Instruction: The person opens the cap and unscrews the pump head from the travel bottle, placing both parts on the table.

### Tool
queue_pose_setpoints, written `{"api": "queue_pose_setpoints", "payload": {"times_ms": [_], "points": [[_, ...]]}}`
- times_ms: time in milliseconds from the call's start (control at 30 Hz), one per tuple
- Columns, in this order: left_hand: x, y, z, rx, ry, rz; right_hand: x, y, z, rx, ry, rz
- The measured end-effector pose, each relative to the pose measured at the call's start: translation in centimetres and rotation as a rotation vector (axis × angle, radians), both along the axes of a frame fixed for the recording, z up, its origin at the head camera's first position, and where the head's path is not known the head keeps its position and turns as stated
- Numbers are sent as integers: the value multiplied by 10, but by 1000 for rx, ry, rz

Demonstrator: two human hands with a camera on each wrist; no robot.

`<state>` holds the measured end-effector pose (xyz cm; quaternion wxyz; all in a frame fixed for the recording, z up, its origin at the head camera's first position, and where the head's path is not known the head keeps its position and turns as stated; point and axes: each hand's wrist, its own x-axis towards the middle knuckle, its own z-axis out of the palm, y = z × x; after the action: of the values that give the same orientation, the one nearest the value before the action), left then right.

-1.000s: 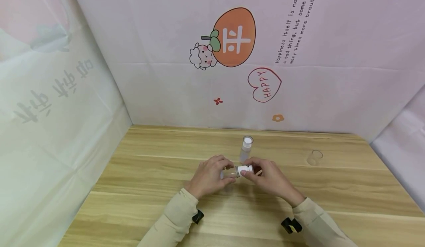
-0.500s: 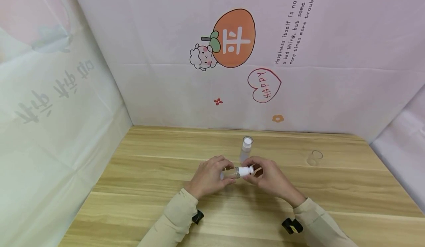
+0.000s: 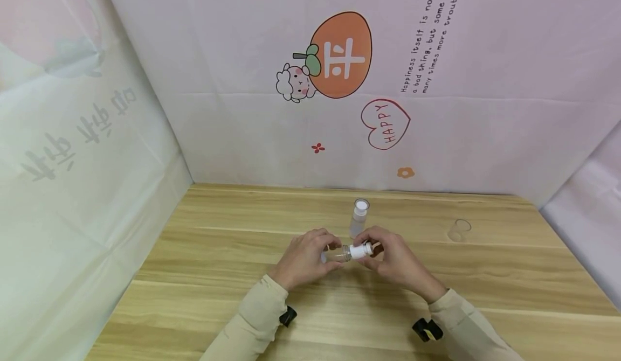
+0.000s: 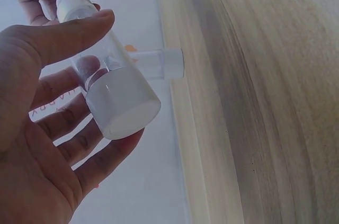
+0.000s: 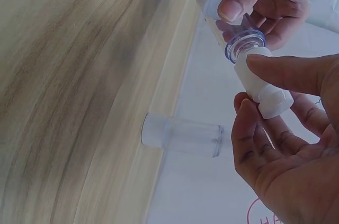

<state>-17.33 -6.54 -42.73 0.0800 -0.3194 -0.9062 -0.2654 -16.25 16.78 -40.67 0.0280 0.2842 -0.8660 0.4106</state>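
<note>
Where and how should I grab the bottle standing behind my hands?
Probably best around mid-height on the standing bottle, coming in level from your right, because it is upright with straight, round sides. The near side looks less open: your left hand holds another bottle there, with your right hand on the white piece at its mouth.

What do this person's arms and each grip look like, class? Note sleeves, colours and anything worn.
Both arms wear long, plain cream sleeves: the left sleeve and right sleeve reach the wrists. A small black piece shows beside each, the left one plain, the right one with a yellow patch. The left grip and right grip wear no gloves.
</note>
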Motion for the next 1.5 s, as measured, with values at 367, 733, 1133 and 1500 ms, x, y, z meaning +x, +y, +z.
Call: {"api": "queue_pose_setpoints", "payload": {"times_ms": [367,733,1133,1500], "points": [[-1,-7,-1,2,15,30,-3,7,1,-8,1,-24],[0,-17,-4,-11,10,81,-23,24,-12,7,-67,-126],[2,-24,-5,-6,-23,87,-46,39,-32,84,-141,-205],[4,-27,-6,22,-1,80,-61,36,-41,151,-199,-259]]}}
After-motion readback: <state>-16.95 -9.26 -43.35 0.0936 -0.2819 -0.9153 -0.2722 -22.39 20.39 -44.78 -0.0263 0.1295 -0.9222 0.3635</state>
